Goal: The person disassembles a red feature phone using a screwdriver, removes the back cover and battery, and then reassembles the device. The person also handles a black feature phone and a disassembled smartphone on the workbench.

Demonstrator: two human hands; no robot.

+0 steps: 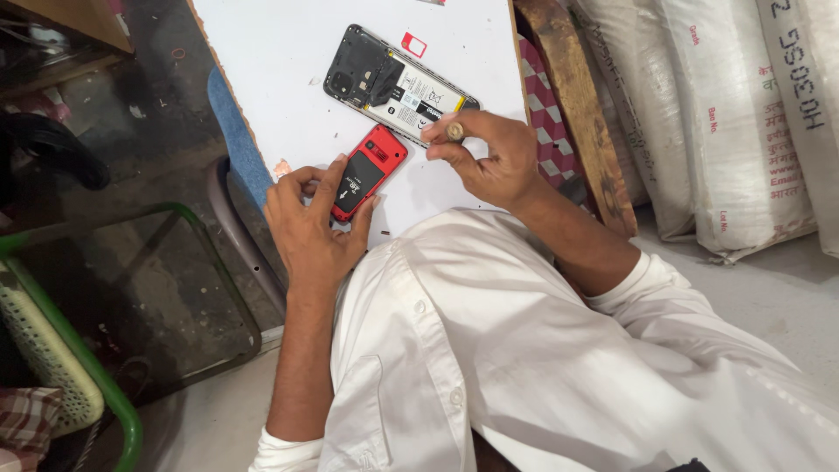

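White board fills the upper middle of the frame as a work surface (pixel 288 61), with pale woven sacks (pixel 699 114) stacked at the upper right and a green-framed stand (pixel 131 419) at the lower left. Near the board's lower edge lies a small red phone (pixel 370 170), back side up, with a black panel set into the red shell; its long axis runs on a diagonal from lower left to upper right. The left hand (pixel 308 223) sits just below and left of it, thumb and fingers curled around its lower end and steadying it, so this hand is the nearer one. The right hand (pixel 489 157) hovers to the phone's right, thumb and forefinger pinched shut on a small round-tipped tool (pixel 454 131), its other fingers loosely folded. Just above, an opened black smartphone (pixel 398 86) shows its battery and circuit parts, lying along the opposite diagonal. A small red-and-white card (pixel 414 45) rests beyond it.
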